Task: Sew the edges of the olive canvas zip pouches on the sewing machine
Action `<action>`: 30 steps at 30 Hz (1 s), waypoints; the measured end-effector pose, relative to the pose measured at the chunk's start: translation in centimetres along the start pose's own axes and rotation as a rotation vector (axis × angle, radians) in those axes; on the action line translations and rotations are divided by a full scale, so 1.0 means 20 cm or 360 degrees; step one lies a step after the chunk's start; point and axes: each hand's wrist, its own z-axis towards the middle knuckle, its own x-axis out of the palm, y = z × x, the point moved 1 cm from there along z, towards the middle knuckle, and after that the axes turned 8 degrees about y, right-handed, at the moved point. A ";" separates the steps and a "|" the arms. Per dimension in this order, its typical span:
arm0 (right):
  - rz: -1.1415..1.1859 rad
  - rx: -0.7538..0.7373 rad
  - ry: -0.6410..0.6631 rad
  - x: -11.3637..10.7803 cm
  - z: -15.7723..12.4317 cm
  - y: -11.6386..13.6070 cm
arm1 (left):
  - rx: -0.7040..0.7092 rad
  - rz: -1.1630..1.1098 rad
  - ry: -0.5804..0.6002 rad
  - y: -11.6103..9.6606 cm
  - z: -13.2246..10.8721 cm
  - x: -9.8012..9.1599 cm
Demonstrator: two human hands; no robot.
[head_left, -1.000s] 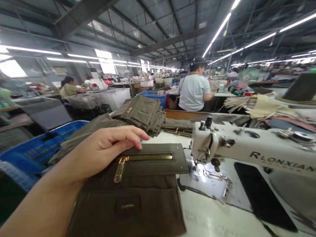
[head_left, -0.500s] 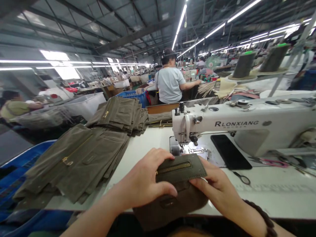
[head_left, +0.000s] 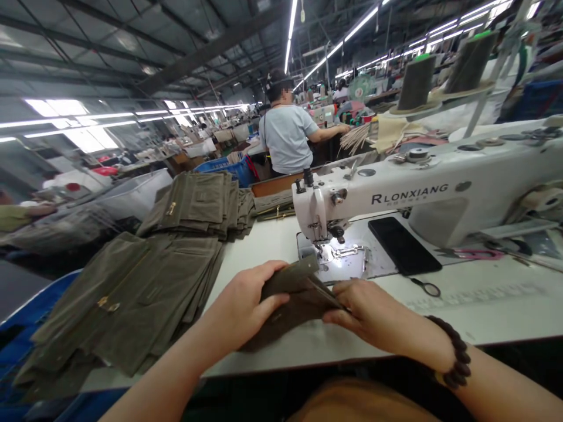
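Observation:
An olive-brown fabric piece (head_left: pixel 290 305) is held between both hands over the front of the white table, just before the sewing machine (head_left: pixel 316 205). My left hand (head_left: pixel 248 302) grips its left side, thumb on top. At its right edge, my right hand (head_left: pixel 360 308) pinches the fabric, which is folded and stands partly open there. The zipper on the piece is out of sight. A bead bracelet (head_left: pixel 455 351) circles my right wrist. Lit from above, the needle area (head_left: pixel 338 255) lies just beyond the fabric.
Stacks of olive fabric pieces with zippers (head_left: pixel 132 293) fill the left. A blue crate (head_left: pixel 26 334) is beneath them. On the table's right lie a black phone (head_left: pixel 404 245), pink-handled scissors (head_left: pixel 477 254) and a small black-ringed tool (head_left: pixel 431 288). A person (head_left: pixel 288 138) sits ahead.
The fabric piece has turned and folded, so its zipper no longer shows. My right hand has shifted its hold along the right edge. The whole view has swung a little to the right.

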 end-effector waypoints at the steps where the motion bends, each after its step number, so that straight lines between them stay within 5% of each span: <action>1: 0.0025 -0.0075 0.0010 -0.01 0.00 0.00 | -0.0017 -0.0015 0.0031 0.01 0.01 0.00; 5: 0.0375 -0.0333 0.0139 -0.02 0.01 -0.01 | -0.0019 -0.0326 0.0393 0.06 0.06 0.04; 9: 0.0383 -0.0173 0.0002 0.03 0.03 -0.02 | 0.0068 -0.0576 0.0537 0.10 0.09 0.09; 18: 0.0527 0.0025 0.0215 0.09 0.01 -0.05 | -0.0111 -0.0478 0.0357 0.11 0.16 0.15; 26: 0.0544 0.0208 0.0105 0.14 0.03 -0.08 | -0.0107 -0.0305 0.0525 0.12 0.19 0.12; 30: 0.0922 -0.0021 0.0086 0.11 0.02 -0.08 | -0.0091 -0.0031 0.0459 0.05 0.16 0.08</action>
